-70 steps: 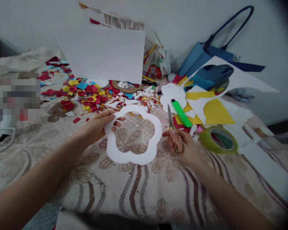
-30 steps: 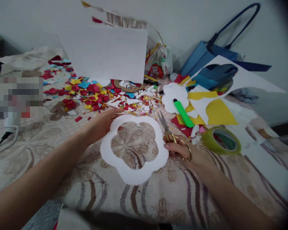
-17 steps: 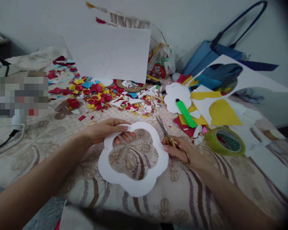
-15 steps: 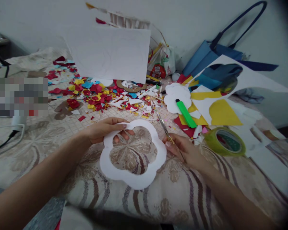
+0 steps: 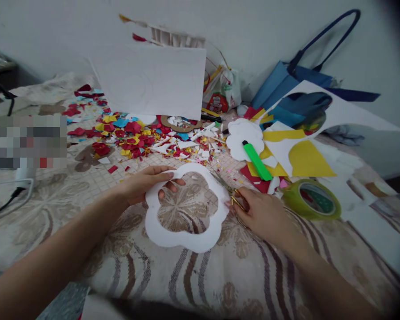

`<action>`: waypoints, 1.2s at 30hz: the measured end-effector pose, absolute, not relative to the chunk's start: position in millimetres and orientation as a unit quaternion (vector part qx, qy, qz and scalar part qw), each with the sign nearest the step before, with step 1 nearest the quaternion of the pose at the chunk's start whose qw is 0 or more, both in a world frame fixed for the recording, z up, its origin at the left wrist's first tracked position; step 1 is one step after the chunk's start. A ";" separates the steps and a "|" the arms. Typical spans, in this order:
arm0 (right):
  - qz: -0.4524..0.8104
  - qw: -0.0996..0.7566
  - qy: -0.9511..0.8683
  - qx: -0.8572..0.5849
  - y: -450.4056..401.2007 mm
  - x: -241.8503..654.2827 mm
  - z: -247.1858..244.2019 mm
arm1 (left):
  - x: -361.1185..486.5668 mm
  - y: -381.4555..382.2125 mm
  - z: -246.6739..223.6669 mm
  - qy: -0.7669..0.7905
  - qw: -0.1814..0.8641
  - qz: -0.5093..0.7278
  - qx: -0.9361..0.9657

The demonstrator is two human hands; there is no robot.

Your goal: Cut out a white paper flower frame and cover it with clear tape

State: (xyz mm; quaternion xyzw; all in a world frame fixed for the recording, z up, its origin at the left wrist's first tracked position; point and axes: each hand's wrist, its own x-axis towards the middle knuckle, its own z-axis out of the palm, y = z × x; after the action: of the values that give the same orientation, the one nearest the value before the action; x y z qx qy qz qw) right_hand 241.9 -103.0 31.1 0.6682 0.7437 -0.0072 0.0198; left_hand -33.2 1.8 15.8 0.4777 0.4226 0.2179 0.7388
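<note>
A white scalloped paper ring (image 5: pixel 155 229) is held above the patterned tablecloth (image 5: pixel 213 275). My left hand (image 5: pixel 153 182) pinches its upper left edge, thumb on top and fingers showing through the central hole. In my right hand (image 5: pixel 256 209) are gold-handled scissors (image 5: pixel 237 199), fingers around the handles. Their blades point up and left, close to the ring's upper right edge. Whether the blades touch the paper I cannot tell. A green marker (image 5: pixel 257 161) lies beyond my right hand, partly on white scalloped paper shapes (image 5: pixel 242 133).
Red, yellow, blue and white scraps (image 5: pixel 133 138) cover the table's middle. A white sheet (image 5: pixel 153 82) stands behind them. Yellow tape (image 5: pixel 311 200) lies at the right, near cut yellow paper (image 5: pixel 311 160). A blue bag (image 5: pixel 276 84) leans on the wall. A cable (image 5: pixel 6 206) runs at the left.
The paper ring has turned and shifted slightly up. My right hand has moved the scissors toward its upper right edge, with the blades angled further left. My left hand keeps its hold.
</note>
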 end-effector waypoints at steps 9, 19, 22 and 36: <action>-0.059 -0.065 0.755 0.650 -97.8 259.1 27.2 | -32.2 1.1 24.2 0.421 0.763 0.215 0.440; -0.060 -0.129 0.853 0.503 -84.7 286.7 24.1 | -42.3 8.4 19.1 0.345 0.813 0.122 0.452; -0.086 -0.132 0.865 0.477 -83.3 289.1 26.4 | -44.7 9.8 17.9 0.340 0.817 0.106 0.454; -0.105 -0.084 0.878 0.459 -81.2 290.1 20.2 | -48.9 13.5 14.7 0.323 0.818 0.074 0.470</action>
State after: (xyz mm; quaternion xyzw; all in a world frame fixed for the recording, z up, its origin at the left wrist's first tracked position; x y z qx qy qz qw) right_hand 290.1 -81.2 20.2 0.4588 0.8783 -0.1049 -0.0843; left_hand -48.9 13.5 14.7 0.4699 0.3232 0.0739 0.8181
